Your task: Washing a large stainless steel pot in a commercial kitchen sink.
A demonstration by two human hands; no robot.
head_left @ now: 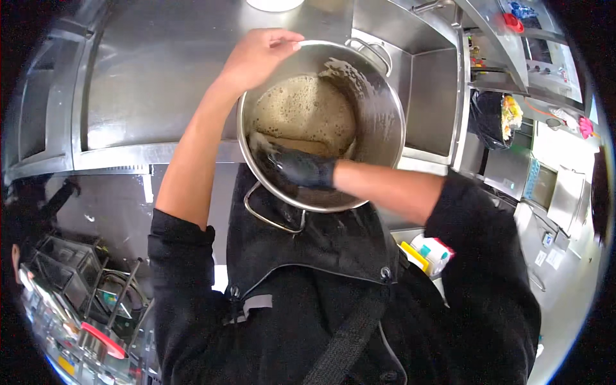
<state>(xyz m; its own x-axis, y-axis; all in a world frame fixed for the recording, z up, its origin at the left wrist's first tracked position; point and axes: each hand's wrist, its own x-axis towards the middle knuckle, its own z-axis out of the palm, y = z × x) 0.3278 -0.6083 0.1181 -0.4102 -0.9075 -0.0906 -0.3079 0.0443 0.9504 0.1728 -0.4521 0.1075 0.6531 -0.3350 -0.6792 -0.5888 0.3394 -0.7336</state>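
A large stainless steel stockpot [380, 125] is tilted over the sink edge before me, its mouth facing up towards me. Soapy brownish water with bubbles [308, 108] covers its bottom, and suds cling to the inner wall. My bare left hand [262, 55] grips the far rim between thumb and fingers. Inside the pot, my right hand [301, 166] in a black glove is at the near left wall. A pale, blurred tuft [262, 144] shows at its fingertips; whether it is a scrubber or foam I cannot tell. One loop handle [274, 211] hangs near my apron.
A steel sink basin [154, 86] lies left of the pot, another basin [430, 96] right. A faucet [433, 7] is at the upper right. A black rubbish bag [488, 120] hangs farther right. A wire rack [115, 298] with containers stands lower left, a person beside it.
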